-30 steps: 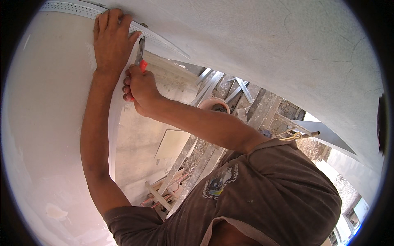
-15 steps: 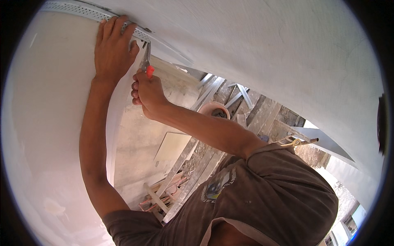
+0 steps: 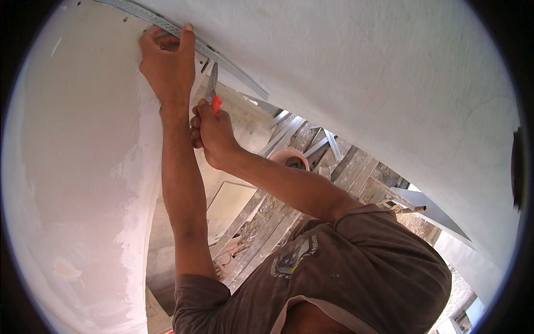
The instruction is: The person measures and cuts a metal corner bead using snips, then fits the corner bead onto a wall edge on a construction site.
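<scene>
A perforated metal corner strip [image 3: 164,22] runs along the edge where the pale board [image 3: 94,167] meets the smooth white surface. My left hand [image 3: 171,64] is closed on this strip, its thumb over the strip and its other fingers curled at the board side. Just below and to the right, my right hand [image 3: 216,131] is wrapped round the red handle of metal snips [image 3: 213,83]. The blades point up toward the strip's underside, near a dark slot in the board. Whether the blades touch the strip I cannot tell.
A large white panel [image 3: 361,67] slopes across the upper right. Below are wooden planks [image 3: 356,164], a round pinkish bucket [image 3: 289,155], loose metal profiles [image 3: 332,143] and a flat offcut of board [image 3: 229,203] by the wall.
My left hand has shifted right along the strip, from fingers laid flat over it to a grip with the thumb on it. The strip has tilted; the snips have moved slightly right and down.
</scene>
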{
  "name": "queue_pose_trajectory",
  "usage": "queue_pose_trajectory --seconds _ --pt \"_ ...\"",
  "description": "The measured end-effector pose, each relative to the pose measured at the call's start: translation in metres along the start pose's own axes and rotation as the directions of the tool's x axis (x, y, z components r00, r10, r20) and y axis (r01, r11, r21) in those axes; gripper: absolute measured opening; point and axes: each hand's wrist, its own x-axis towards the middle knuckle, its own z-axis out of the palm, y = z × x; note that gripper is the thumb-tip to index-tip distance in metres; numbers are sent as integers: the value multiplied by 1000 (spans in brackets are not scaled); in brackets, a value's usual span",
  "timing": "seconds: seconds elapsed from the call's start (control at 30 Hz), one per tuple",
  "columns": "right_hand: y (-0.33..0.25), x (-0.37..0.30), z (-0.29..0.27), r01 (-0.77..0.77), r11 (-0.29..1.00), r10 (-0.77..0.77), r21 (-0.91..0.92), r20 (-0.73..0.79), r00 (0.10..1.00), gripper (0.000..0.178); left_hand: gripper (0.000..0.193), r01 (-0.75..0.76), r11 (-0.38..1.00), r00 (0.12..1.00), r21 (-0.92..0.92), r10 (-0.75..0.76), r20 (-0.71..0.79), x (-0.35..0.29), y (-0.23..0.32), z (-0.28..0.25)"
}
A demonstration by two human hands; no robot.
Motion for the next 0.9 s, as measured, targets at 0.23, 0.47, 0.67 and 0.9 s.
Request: queue_pose_trajectory --seconds 0.23,0.47,0.67,0.9 --pt "8 -14 -28 -38 994 41 -102 25 999 32 23 108 993 988 -48 -101 120 -13 -19 -19" --pt "21 -57 -113 -57 939 101 -340 115 988 31 18 291 956 953 -48 -285 105 -105 1 -60" --pt "40 -82 -177 79 709 113 -701 224 968 29 13 604 758 791 -246 -608 68 -194 -1 -116" --pt "36 -94 -182 193 348 190 -917 270 944 29 27 721 607 637 -334 -770 -25 -246 -23 -151"
